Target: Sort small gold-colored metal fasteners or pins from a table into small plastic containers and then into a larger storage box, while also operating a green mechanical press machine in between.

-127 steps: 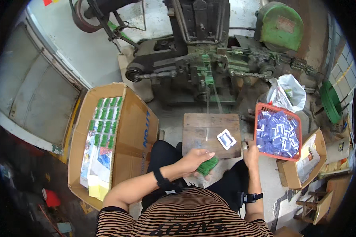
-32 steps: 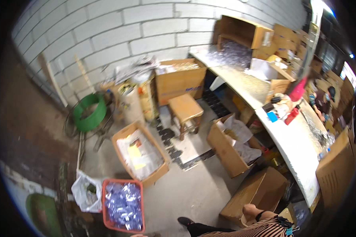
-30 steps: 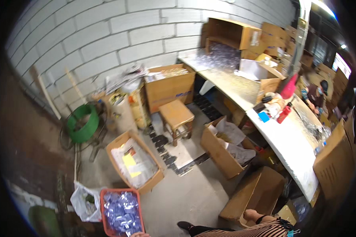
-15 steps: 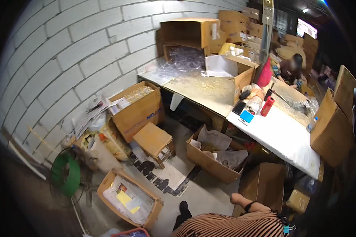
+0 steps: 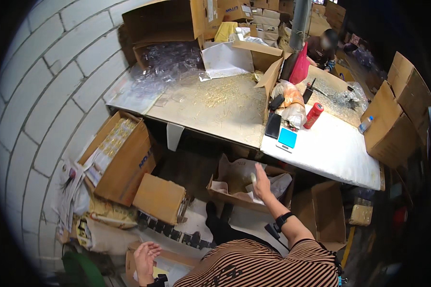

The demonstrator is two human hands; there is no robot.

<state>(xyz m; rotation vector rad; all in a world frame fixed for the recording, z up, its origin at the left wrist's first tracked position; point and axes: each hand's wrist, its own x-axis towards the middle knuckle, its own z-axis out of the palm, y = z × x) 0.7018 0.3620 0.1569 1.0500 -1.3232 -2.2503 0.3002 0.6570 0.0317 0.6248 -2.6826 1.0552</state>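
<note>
The right hand (image 5: 262,185), its grip impossible to tell, is extended over an open brown carton (image 5: 235,200) lined with pale paper (image 5: 233,168), the left hand (image 5: 146,259) with fingers apart.

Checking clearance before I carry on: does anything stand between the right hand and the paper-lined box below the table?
Nothing visible does: the right hand appears in front of the open paper-lined box. The white tabletop shows beyond the hand; depth can't be judged.
</note>
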